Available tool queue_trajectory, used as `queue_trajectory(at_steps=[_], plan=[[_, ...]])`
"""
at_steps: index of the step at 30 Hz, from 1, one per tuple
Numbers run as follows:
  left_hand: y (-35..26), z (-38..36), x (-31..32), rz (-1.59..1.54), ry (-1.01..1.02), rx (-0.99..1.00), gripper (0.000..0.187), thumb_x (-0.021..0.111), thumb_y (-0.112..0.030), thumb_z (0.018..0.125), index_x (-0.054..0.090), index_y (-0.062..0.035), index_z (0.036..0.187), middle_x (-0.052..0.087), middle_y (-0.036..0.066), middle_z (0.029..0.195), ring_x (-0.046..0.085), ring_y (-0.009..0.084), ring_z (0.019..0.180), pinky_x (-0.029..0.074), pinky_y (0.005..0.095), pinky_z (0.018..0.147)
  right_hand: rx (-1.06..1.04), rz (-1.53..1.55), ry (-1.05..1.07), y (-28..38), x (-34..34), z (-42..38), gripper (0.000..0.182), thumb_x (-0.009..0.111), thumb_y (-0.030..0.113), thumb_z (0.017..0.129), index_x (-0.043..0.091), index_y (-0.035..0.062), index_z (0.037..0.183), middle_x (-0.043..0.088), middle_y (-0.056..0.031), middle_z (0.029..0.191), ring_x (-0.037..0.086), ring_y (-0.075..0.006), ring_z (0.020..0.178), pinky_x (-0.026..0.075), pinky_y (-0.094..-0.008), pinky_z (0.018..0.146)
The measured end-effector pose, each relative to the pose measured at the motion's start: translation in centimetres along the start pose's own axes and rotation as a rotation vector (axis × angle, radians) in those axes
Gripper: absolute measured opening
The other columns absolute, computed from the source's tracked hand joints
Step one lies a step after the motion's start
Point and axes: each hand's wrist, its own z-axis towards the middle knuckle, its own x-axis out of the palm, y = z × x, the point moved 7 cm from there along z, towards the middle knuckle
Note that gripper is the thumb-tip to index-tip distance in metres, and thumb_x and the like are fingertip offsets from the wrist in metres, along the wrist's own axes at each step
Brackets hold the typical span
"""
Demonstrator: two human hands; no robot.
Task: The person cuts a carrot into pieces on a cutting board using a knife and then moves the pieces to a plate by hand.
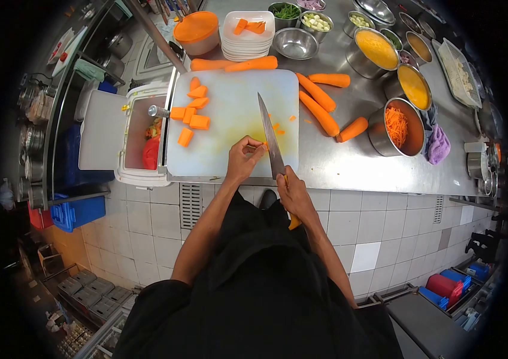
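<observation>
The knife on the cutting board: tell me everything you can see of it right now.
The knife is a long chef's knife with a plain grey metal blade, narrowing to a point that aims away from the person. The right hand grips its handle, of which only an orange end shows below the hand. The blade lies over the white cutting board, its edge beside a small carrot piece pinned by the left hand. Whether the edge touches the board cannot be told.

Bright, sharp, fisheye-warped, dark corners
</observation>
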Motion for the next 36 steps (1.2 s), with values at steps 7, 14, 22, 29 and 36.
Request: queue_trajectory(at_steps=[7,14,22,29,36], plan=[[-0.3,-0.2,0.0,0.019,-0.021,-0.022,0.017,0.071,-0.017,0.098,0.062,-0.0036,0.102,0.068,0.003,0.093,0.066,0.0103,0.08,0.056,0.0264,0.073,0.223,0.394,0.071,-0.8,-0.3,-1.4,0.022,0.048,0.028,0.111,0.044,0.0082,0.103,0.045,0.0014,0.069,0.044,-0.0061,0.049,0.04,-0.0244,0.041],[-3.3,-0.3,-0.4,0.082,-0.098,-0.011,0.02,0.073,-0.015,0.095,0.064,-0.0073,0.111,0.061,0.005,0.109,0.061,0.0112,0.079,0.055,0.028,0.07,0.202,0.461,0.054,0.2,-0.9,-1.4,0.021,0.047,0.028,0.111,0.041,0.0097,0.101,0.043,0.0008,0.069,0.043,-0.0057,0.048,0.04,-0.0237,0.041],[-7.5,1.1,2.2,0.678,-0.161,0.364,0.054,0.078,-0.032,0.089,0.058,-0.0177,0.137,0.052,0.014,0.126,0.057,0.0308,0.107,0.044,0.0476,0.095,0.174,0.504,0.051,2.1,-1.4,-1.3,0.021,0.047,0.028,0.111,0.042,0.0092,0.102,0.045,-0.0005,0.072,0.044,-0.0064,0.048,0.041,-0.0241,0.041],[-5.1,4.5,-1.7,0.811,-0.408,0.282,0.048,0.074,-0.03,0.094,0.057,-0.0177,0.137,0.053,0.012,0.124,0.057,0.031,0.105,0.043,0.048,0.095,0.242,0.432,-0.056,-0.5,-3.6,-2.3,0.023,0.048,0.03,0.11,0.044,0.0074,0.106,0.047,0.0,0.073,0.044,-0.0061,0.049,0.042,-0.0246,0.041],[-9.1,-0.2,2.5,0.788,0.15,0.576,0.041,0.081,-0.025,0.084,0.069,-0.0152,0.121,0.063,0.011,0.104,0.063,0.0298,0.091,0.049,0.0419,0.086,0.221,0.437,-0.076,-1.1,-4.3,-3.0,0.024,0.048,0.03,0.11,0.044,0.0066,0.106,0.047,0.0006,0.072,0.046,-0.0055,0.049,0.041,-0.0242,0.041]])
